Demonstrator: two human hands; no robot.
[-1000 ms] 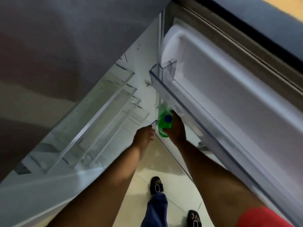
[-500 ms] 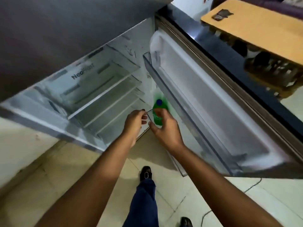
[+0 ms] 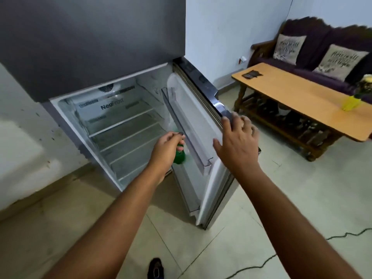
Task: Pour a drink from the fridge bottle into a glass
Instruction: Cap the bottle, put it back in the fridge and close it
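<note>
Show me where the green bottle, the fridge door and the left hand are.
green bottle (image 3: 179,157): head view, its shoulder.
fridge door (image 3: 193,109): head view, white inner panel.
left hand (image 3: 167,146): head view, its back.

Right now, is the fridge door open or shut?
Open. The fridge door is swung wide, so the bare shelves inside show. The right hand is at its top edge.

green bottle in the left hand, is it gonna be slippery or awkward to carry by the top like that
Probably a bit slippery: the green bottle comes straight out of the fridge, so it may sweat. Held only near the cap by the left hand, it could swing. It looks like light plastic, so likely manageable; how full it is I cannot tell.
</note>
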